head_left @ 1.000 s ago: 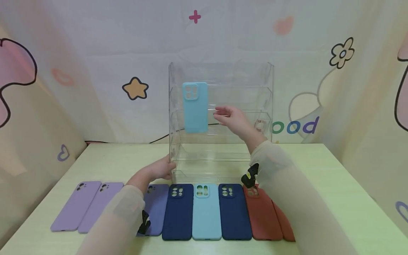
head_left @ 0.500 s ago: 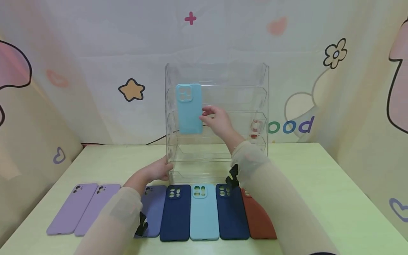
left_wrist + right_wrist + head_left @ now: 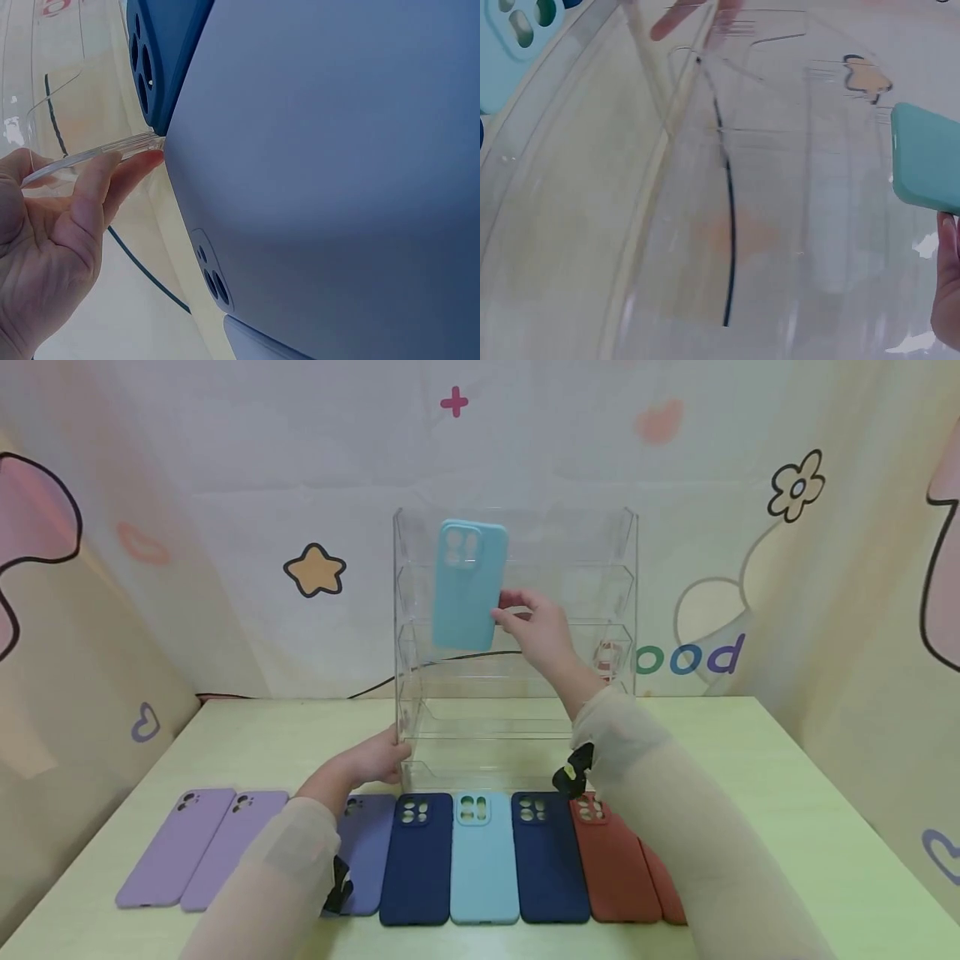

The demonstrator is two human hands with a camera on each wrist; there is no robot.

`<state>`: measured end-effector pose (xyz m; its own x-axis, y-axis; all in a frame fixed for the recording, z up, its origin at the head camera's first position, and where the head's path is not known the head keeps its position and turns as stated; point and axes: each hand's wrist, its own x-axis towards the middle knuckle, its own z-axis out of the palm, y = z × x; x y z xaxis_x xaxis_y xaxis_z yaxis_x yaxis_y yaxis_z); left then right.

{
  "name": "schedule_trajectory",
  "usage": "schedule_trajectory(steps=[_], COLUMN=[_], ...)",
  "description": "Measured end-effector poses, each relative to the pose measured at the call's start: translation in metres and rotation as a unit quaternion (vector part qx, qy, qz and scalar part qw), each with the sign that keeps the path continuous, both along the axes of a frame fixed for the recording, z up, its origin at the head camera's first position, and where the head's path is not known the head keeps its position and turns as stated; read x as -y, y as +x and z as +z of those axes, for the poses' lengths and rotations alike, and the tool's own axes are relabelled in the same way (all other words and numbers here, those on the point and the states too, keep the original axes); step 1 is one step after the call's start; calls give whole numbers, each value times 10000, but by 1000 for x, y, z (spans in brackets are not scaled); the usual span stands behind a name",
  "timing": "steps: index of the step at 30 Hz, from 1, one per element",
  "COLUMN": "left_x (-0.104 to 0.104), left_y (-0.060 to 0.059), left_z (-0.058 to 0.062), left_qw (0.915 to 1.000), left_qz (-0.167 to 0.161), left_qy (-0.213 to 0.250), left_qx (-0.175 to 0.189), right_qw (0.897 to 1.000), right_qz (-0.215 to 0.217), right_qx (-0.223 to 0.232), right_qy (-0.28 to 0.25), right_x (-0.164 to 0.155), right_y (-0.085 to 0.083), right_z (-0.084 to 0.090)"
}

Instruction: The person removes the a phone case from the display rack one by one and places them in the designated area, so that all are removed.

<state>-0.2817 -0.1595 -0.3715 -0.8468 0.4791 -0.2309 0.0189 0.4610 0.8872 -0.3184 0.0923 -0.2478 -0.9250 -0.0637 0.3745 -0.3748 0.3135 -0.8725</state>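
Observation:
A light blue phone case (image 3: 470,589) is held up in front of the clear acrylic rack (image 3: 517,729), slightly tilted. My right hand (image 3: 542,631) pinches its right edge between thumb and fingers. In the right wrist view the lower end of the same phone case (image 3: 930,161) shows at the right, with the fingers (image 3: 948,247) under it. My left hand (image 3: 372,757) grips the rack's lower left side panel. Close up in the left wrist view, the left hand (image 3: 64,240) has thumb and fingers on the clear panel's edge (image 3: 97,152).
Across the front of the table (image 3: 795,827) lies a row of phone cases: lilac (image 3: 176,847), purple (image 3: 367,860), navy (image 3: 416,868), light blue (image 3: 484,868), navy (image 3: 553,868) and red (image 3: 618,868). A printed curtain (image 3: 225,527) hangs behind.
My right hand first stood apart from the light blue case, then took its right edge. The case has since risen and tilted, away from its earlier place in the rack. The left hand stays put.

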Motion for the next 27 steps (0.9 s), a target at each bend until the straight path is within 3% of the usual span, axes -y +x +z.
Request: schedule_trajectory(steps=[8, 13, 27], left_x=[-1, -1, 0], left_y=[0, 0, 1], left_z=[1, -1, 2], left_qw=[9998, 9997, 9998], left_qz=[47, 137, -20], left_qy=[-197, -214, -185], left_qx=[-35, -18, -107], right_qw=[9996, 9987, 9939], right_qz=[231, 258, 208], right_qx=[143, 347, 816], right_qy=[83, 267, 714], right_x=[-23, -31, -71], right_y=[20, 28, 59], right_z=[13, 6, -26])
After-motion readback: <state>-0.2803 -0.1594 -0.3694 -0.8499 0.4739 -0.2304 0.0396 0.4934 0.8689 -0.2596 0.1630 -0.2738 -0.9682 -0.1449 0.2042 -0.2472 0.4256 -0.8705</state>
